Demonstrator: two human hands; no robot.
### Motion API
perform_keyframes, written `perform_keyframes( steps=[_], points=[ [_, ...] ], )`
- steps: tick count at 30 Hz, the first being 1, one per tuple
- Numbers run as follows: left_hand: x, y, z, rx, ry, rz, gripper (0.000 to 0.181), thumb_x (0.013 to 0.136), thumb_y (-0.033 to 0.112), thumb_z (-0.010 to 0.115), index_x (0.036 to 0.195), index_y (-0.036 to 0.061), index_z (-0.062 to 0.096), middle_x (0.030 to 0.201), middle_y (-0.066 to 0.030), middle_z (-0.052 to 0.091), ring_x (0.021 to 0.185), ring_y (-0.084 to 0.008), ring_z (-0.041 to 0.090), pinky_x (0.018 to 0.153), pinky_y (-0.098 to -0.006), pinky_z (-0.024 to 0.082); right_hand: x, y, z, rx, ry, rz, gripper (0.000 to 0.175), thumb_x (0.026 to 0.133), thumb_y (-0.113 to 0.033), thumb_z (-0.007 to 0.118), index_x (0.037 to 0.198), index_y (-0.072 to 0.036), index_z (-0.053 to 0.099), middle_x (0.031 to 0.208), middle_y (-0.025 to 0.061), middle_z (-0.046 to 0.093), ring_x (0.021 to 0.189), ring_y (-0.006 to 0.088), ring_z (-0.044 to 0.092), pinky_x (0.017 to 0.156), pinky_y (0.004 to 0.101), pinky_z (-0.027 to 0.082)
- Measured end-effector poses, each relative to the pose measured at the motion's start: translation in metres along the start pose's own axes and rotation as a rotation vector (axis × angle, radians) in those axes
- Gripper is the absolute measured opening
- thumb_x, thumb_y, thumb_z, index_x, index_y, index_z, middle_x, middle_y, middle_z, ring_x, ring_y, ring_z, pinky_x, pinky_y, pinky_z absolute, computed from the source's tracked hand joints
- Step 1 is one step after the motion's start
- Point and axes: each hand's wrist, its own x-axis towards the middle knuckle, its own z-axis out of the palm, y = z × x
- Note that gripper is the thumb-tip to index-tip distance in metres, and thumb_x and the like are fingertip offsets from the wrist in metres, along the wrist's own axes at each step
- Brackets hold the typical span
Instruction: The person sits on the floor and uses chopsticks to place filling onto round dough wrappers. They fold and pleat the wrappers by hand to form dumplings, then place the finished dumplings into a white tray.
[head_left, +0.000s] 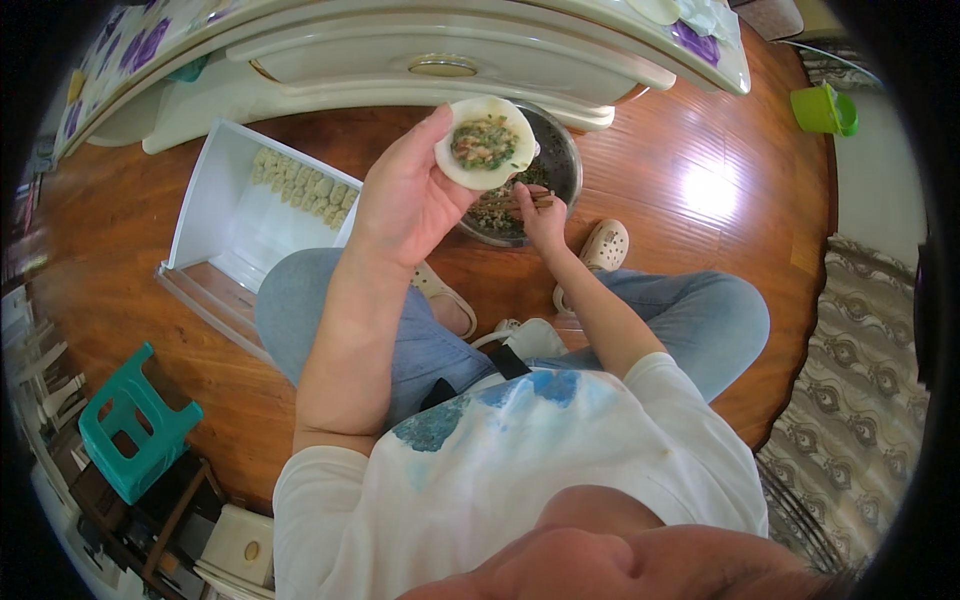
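My left hand (416, 191) holds up a round, pale dumpling wrapper (523, 157) by its edge. On the wrapper lies a mound of green-flecked minced filling (484, 144). Lower and to the right, my right hand (541, 217) grips a pair of chopsticks (536, 201) over a round metal bowl (568, 154). More filling (499, 217) sits in that bowl, partly hidden behind my hands. To the left, a white drawer-like bin (225, 187) with a clear front panel contains rows of shaped dumplings (306, 189) along its far side.
A pale cabinet (330, 49) with a drawer stands just beyond the bowl, under a flower-patterned top (142, 45). A teal plastic stool (139, 427) is at the lower left. A lime-green bucket (814, 110) stands at the far right, above a patterned curtain (847, 360). The wooden floor (660, 187) is shiny.
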Motion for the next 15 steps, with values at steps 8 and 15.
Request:
perform_keyframes(
  steps=[8, 15],
  points=[
    [0.001, -0.003, -0.002, 0.019, 0.019, 0.035, 0.036, 0.098, 0.021, 0.046, 0.118, -0.0088, 0.051, 0.118, -0.0175, 0.059, 0.109, -0.0266, 0.059, 0.096, -0.0408, 0.049, 0.005, 0.011, -0.005, 0.368, 0.06, 0.155, 0.027, 0.093, -0.022, 0.059, 0.092, 0.005, 0.063, 0.089, 0.0116, 0.067, 0.075, 0.0179, 0.065, 0.06, 0.0298, 0.058],
    [0.003, -0.001, -0.005, 0.111, -0.054, -0.013, 0.045, 0.084, -0.003, 0.041, 0.129, -0.0122, 0.04, 0.128, -0.0217, 0.051, 0.121, -0.0309, 0.05, 0.106, -0.0413, 0.041, 0.019, 0.0, -0.028, 0.689, 0.248, 0.366, 0.028, 0.094, -0.026, 0.056, 0.094, 0.003, 0.06, 0.093, 0.0134, 0.063, 0.078, 0.0249, 0.064, 0.066, 0.0377, 0.061]
  ],
)
